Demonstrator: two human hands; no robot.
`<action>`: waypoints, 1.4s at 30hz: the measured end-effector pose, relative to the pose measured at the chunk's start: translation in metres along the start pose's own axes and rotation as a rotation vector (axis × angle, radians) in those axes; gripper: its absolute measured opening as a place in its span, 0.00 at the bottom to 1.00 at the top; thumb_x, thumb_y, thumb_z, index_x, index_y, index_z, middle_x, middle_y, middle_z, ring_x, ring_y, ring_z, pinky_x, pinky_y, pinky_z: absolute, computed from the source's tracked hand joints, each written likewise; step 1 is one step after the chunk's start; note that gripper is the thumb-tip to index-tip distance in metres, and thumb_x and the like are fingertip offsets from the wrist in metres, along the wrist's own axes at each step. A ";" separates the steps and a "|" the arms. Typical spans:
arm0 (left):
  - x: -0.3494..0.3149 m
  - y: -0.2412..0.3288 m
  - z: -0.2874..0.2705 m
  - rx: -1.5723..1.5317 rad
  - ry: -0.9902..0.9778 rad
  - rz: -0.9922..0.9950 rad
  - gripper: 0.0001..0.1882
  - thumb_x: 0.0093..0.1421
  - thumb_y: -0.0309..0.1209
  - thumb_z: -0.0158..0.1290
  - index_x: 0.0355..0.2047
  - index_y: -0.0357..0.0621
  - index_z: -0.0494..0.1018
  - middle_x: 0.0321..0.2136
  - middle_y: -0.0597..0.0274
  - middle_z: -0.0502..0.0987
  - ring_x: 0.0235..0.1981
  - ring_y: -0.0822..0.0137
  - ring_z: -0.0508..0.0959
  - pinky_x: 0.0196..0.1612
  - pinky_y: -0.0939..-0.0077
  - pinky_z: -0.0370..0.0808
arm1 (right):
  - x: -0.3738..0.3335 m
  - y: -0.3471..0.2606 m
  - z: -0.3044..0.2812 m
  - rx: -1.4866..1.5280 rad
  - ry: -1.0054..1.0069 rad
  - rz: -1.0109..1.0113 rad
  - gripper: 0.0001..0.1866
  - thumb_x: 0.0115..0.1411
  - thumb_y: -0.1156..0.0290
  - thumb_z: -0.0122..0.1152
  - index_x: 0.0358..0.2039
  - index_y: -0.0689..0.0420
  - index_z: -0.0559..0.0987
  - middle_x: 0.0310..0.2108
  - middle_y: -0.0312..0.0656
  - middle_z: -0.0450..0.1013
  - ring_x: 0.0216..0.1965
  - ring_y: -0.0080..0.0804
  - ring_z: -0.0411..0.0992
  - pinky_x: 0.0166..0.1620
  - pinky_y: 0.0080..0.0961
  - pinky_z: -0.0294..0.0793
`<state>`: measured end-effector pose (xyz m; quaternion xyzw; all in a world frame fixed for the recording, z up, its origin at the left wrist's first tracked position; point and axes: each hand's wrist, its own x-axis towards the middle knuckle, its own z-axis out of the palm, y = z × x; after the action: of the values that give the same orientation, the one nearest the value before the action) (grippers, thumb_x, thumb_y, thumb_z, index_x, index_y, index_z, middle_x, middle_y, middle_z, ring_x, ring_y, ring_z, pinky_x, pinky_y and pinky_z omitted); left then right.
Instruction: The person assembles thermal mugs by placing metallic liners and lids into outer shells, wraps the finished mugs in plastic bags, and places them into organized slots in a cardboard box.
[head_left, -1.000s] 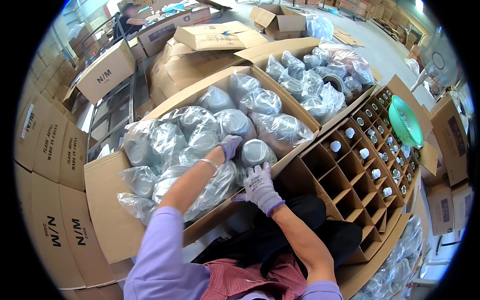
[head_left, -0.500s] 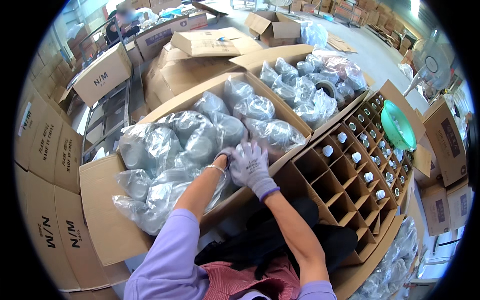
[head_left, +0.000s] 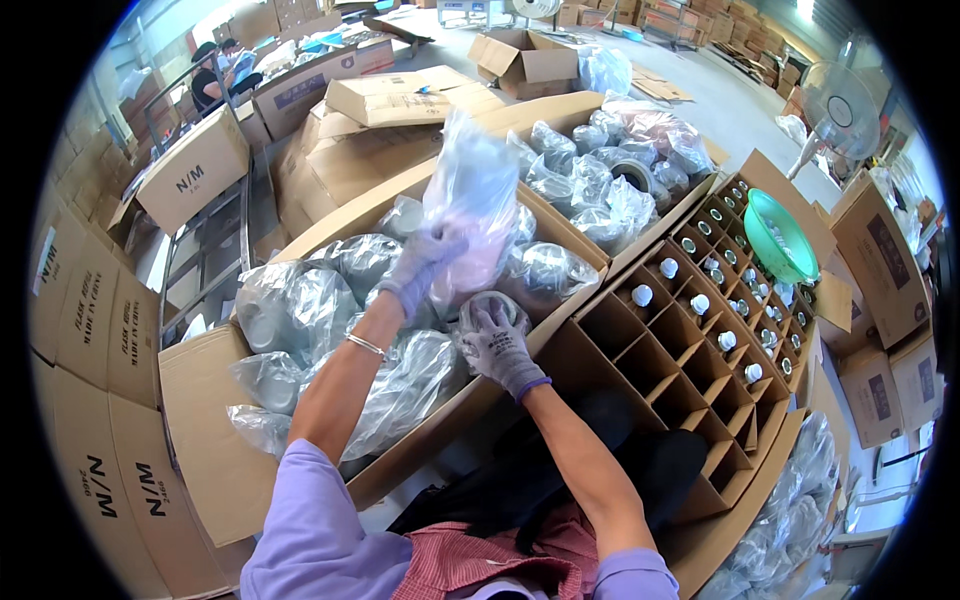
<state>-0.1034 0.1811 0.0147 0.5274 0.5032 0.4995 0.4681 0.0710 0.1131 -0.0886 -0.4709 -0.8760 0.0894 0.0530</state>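
Above the nearer carton [head_left: 212, 430], one clear bag [head_left: 475, 185] is held up by the left hand [head_left: 432, 262], whose fingers are closed on its lower part. One round grey vessel [head_left: 491, 299], lower down by that carton's near edge, is touched by the right hand [head_left: 497, 352]; the fingers are set over its rim, but whether it is gripped cannot be told. Both hands are gloved and kept apart. One bracelet [head_left: 365, 346] is worn on the left wrist.

Three open cartons are ranged about the hands. The nearer is filled with wrapped vessels [head_left: 375, 262], overlapped too closely for a sure count. More are packed in the second carton [head_left: 548, 110], just beyond, where one dark round opening can be seen. The third, a divided carton [head_left: 762, 458], is placed at the right; five white-capped bottles [head_left: 699, 304] are stood in its nearer cells, and many smaller tops [head_left: 703, 228] are seen farther along, not surely countable. One green bowl [head_left: 768, 245] is rested at its far end.

One fan [head_left: 842, 112] is seen at the upper right, and two people [head_left: 205, 85] are seen at the upper left.
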 end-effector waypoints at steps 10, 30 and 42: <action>-0.100 0.084 0.048 0.278 -0.381 0.517 0.16 0.64 0.30 0.52 0.52 0.38 0.72 0.46 0.61 0.77 0.46 0.69 0.75 0.51 0.76 0.70 | -0.131 0.134 -0.161 2.068 0.657 0.399 0.44 0.62 0.33 0.43 0.68 0.52 0.56 0.65 0.47 0.60 0.64 0.45 0.60 0.63 0.49 0.62; -0.104 0.114 0.236 -0.397 -1.071 0.327 0.37 0.71 0.53 0.32 0.44 0.26 0.75 0.51 0.46 0.75 0.55 0.59 0.72 0.62 0.66 0.65 | -0.354 0.011 -0.088 1.131 0.674 0.406 0.64 0.38 0.50 0.79 0.68 0.61 0.49 0.67 0.45 0.53 0.67 0.40 0.51 0.68 0.39 0.51; -0.138 0.101 0.260 -0.325 -1.061 0.222 0.38 0.68 0.60 0.32 0.43 0.34 0.74 0.50 0.49 0.72 0.53 0.63 0.71 0.59 0.69 0.65 | -0.357 0.026 -0.200 0.964 1.057 0.539 0.51 0.54 0.25 0.46 0.57 0.64 0.71 0.60 0.54 0.63 0.65 0.44 0.59 0.65 0.40 0.56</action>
<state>0.1635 0.0404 0.0912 0.6770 0.0572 0.2835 0.6768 0.3241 -0.1490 0.0981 -0.5732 -0.4532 0.2347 0.6411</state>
